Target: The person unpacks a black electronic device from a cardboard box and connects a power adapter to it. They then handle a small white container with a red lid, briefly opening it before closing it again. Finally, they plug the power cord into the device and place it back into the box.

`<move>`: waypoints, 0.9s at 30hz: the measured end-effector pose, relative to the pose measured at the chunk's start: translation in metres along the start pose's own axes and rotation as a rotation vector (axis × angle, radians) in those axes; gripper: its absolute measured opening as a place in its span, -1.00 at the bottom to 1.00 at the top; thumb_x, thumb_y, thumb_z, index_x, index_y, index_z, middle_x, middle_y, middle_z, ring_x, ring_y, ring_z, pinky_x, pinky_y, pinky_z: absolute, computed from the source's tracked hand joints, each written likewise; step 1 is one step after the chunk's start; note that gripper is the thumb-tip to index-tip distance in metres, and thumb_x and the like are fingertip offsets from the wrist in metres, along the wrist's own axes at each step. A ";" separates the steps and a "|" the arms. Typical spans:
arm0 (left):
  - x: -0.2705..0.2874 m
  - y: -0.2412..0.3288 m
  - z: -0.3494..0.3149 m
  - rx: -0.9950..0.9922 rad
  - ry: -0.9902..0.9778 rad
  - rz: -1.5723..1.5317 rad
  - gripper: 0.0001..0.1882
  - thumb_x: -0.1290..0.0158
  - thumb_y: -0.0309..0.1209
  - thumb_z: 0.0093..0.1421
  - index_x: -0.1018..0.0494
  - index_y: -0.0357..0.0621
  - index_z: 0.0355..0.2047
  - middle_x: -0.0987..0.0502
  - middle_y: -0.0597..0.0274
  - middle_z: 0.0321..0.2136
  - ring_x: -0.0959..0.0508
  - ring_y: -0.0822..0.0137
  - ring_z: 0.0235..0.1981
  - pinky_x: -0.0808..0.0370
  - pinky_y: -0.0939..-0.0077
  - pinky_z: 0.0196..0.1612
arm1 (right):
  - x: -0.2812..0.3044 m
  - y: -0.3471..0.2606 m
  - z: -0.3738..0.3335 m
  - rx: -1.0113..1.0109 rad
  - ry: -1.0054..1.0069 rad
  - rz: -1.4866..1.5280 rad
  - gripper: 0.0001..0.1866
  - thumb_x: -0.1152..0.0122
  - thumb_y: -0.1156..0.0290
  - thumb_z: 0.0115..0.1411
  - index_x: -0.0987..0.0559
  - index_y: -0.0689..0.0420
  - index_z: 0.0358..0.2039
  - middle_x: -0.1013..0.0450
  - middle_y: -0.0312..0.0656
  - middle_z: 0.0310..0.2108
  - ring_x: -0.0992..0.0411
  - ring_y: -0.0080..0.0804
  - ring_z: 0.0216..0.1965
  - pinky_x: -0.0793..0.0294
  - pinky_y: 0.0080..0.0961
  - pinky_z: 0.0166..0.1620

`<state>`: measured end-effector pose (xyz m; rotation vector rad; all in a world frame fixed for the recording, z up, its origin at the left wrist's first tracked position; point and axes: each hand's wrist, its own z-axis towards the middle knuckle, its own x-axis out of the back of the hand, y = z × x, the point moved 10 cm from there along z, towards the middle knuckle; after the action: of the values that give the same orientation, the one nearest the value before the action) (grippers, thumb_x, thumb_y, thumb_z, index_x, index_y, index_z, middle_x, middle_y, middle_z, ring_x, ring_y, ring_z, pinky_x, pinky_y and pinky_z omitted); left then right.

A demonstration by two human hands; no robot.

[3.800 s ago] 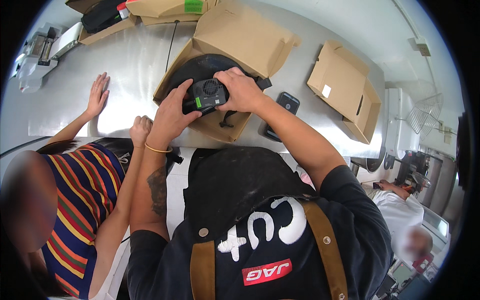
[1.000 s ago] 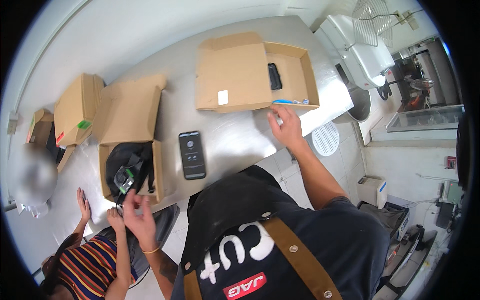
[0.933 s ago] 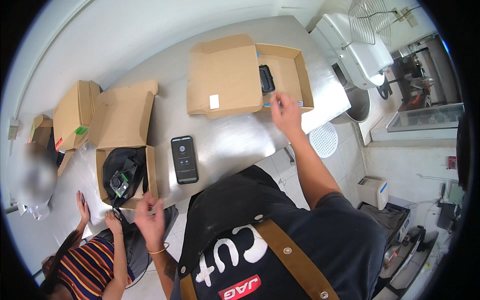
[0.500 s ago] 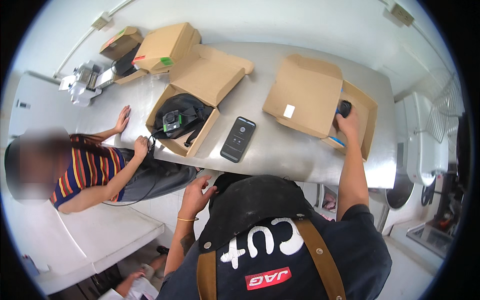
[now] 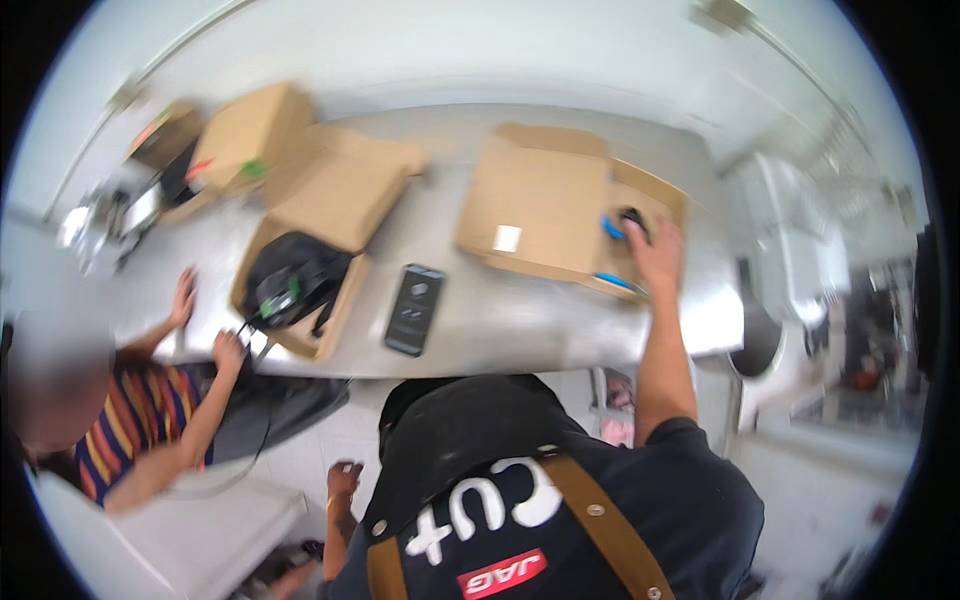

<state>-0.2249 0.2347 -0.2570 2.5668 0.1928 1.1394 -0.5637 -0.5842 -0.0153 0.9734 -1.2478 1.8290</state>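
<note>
The grey surface runs across the view and carries every item. At its right end sits an open cardboard box with its large flap laid flat toward the left. Left of centre stands a second open cardboard box holding a black bag with a green part showing. Two smaller boxes stand at the far left rear. A dark handheld device lies flat on the surface between the two open boxes, apart from both.

The right hand reaches into the compartment of the right box, fingers resting on or just beside a small black object next to a blue part. The picture is blurred there, so whether the grip is closed on the object or merely laid over it cannot be told.

The left hand hangs low beside the body, below the surface edge, loosely curled and holding nothing visible.

A second person in a striped shirt sits at the left with both hands near the bag's box.

Risks, as judged:
- The box is light and unbraced; a one-handed pull could drag or tip it toward the near edge.
- A partial grip could let the black object drop back or snag the blue part.
- The forearm crosses the box wall and could crush it.
</note>
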 end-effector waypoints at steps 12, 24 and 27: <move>-0.053 0.444 -0.037 -0.422 -0.827 -0.687 -0.46 -0.05 -0.02 0.50 -0.51 -0.31 0.16 -0.67 0.15 -0.21 -0.66 0.29 -0.25 -0.57 0.41 -0.18 | -0.045 -0.063 -0.099 0.101 -0.531 0.270 -0.13 -0.29 -0.19 0.29 -0.37 0.19 0.39 -0.49 0.20 0.19 -0.46 0.17 0.22 -0.44 -0.07 0.26; -0.100 0.689 -0.005 -0.645 -0.407 -1.291 -0.42 -0.13 -0.41 0.23 -0.34 -0.12 0.27 -0.55 0.09 0.10 -0.54 0.08 0.17 -0.53 0.04 0.13 | 0.008 0.049 -0.169 0.246 -0.092 -0.017 -0.30 -0.48 0.15 0.14 -0.52 0.33 0.18 -0.24 0.26 0.32 -0.16 0.34 0.35 -0.16 0.21 0.38; -0.082 0.697 -0.034 -1.105 -0.092 -0.933 -0.42 -0.16 -0.47 0.16 -0.40 -0.09 0.23 -0.50 0.00 0.14 -0.51 -0.04 0.20 -0.52 0.07 0.15 | -0.006 0.040 -0.167 0.204 -0.013 0.242 -0.28 -0.49 0.26 0.15 -0.44 0.37 0.23 -0.23 0.27 0.33 -0.16 0.33 0.35 -0.19 0.15 0.39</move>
<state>-0.3106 -0.4318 -0.0509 1.2660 0.4935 0.4942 -0.6279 -0.4378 -0.0790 0.9782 -1.2486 2.1756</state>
